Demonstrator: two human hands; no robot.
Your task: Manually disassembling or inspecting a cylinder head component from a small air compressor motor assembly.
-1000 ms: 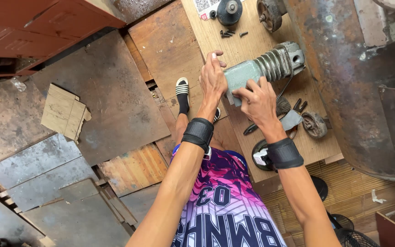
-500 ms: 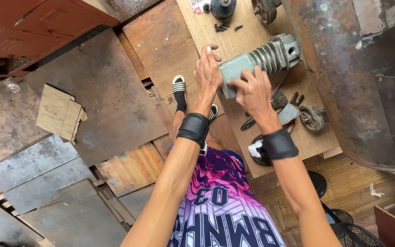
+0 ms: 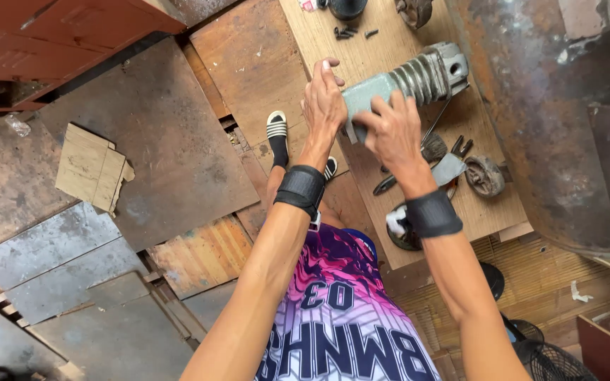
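Note:
A grey metal motor housing [image 3: 418, 77] with cooling fins lies across a wooden board [image 3: 383, 42]. My left hand [image 3: 323, 106] presses against its near end, fingers wrapped over the edge. My right hand [image 3: 390, 130] grips the same end from the other side. Both wrists wear black wrist bands. A foot in a striped sandal [image 3: 277, 137] stands on the floor below the hands.
Pliers [image 3: 457, 148], a metal scraper [image 3: 450, 169], a rusty round part [image 3: 485, 176] and loose screws [image 3: 351, 32] lie on the board. A large rusty metal tank [image 3: 552, 106] is at the right. Cardboard [image 3: 93, 169] and metal sheets [image 3: 72, 247] cover the floor at the left.
Both hands have shifted along the housing's near end and closed tighter around it; the housing has tilted slightly. The view has drifted a little toward the board.

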